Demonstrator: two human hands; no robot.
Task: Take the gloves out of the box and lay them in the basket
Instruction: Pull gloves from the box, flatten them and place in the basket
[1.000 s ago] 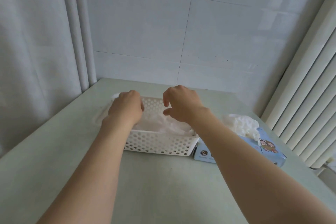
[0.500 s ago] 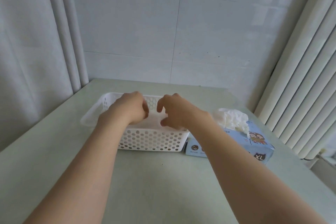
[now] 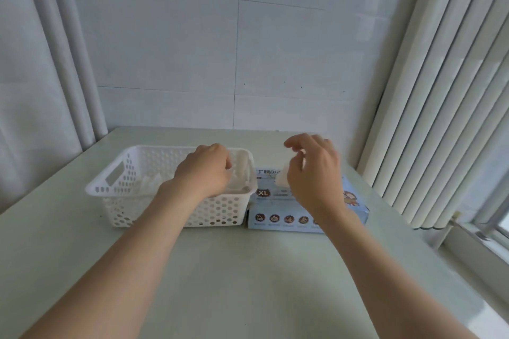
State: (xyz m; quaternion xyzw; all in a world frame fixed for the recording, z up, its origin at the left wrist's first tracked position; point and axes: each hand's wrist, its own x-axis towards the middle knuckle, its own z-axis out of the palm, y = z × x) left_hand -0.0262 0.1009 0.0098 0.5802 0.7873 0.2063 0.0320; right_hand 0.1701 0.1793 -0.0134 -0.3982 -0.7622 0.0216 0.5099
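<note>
A white perforated basket stands on the table with crumpled white gloves lying inside it. My left hand is over the basket's right half with its fingers curled down against the gloves; whether it grips one is hidden. A light blue glove box marked XL touches the basket's right side. A tuft of white glove sticks up from the box's top. My right hand hovers just above that tuft, fingers apart and holding nothing.
The pale green table runs to a tiled wall behind. A white curtain hangs along the left edge. Vertical white slats and a window sill border the right side.
My right hand has left the basket and moved right, over the glove box. My left hand has stayed at the basket. The view has shifted, showing more of the box.
</note>
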